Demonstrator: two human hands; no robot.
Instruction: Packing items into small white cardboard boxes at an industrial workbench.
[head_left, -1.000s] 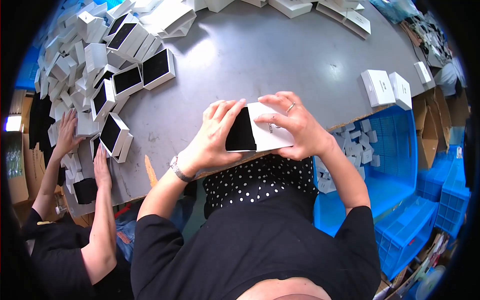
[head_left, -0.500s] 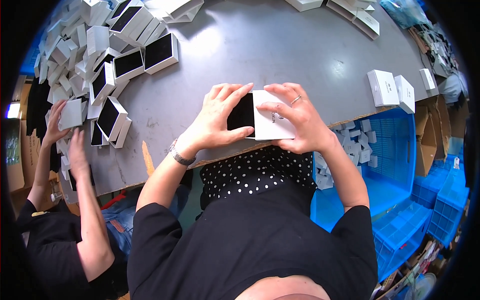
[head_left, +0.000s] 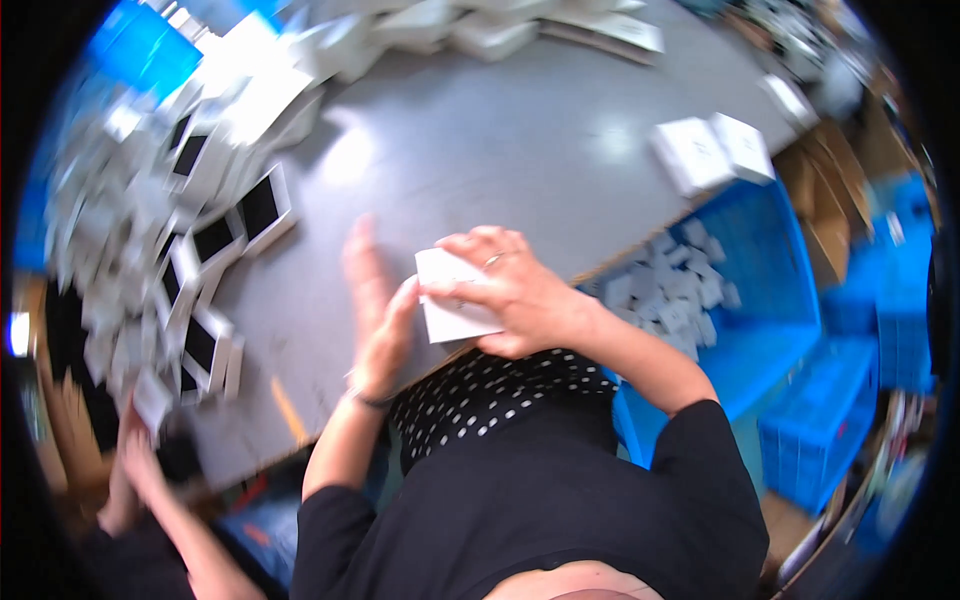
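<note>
Jumbled heap of white rectangular boxes (head_left: pixel 95 230), far left: stacked at mixed angles, badly blurred; could slide if knocked.
White rectangular box with a black face (head_left: pixel 262 210), left: nearest of a short row to the bare left hand (head_left: pixel 382 335); could be bumped by a wide outward swing.
Left hand: spread, turned edge-on, smeared by blur; just beside the left edge of the white square cardboard box (head_left: pixel 455 322), impossible to judge whether touching; could push that edge askew through hurried or off-centre contact.
Bare right hand (head_left: pixel 530 300), ringed: pinching the square box between thumb at the near edge and fingers over the top; could dent the card by squeezing too hard, or lose hold for lack of firm support opposite.
Worn brown table edge (head_left: pixel 625 255): close to the square box; could allow a fall off the smooth grey metal-like tabletop (head_left: pixel 480 150) after a slip.
Blue plastic crate (head_left: pixel 775 255), right: beside the table; could receive a dropped box among small white boxes (head_left: pixel 680 300).
Square box, place: between both hands, over the near part of the tabletop; unclear whether resting or raised.
Square box, left side: straight, clean white, sharp-cornered.
Square box, middle: pale, plain, with small dark print partly covered.
Square box, right side: hidden under fingers; depth and inside not visible.
</note>
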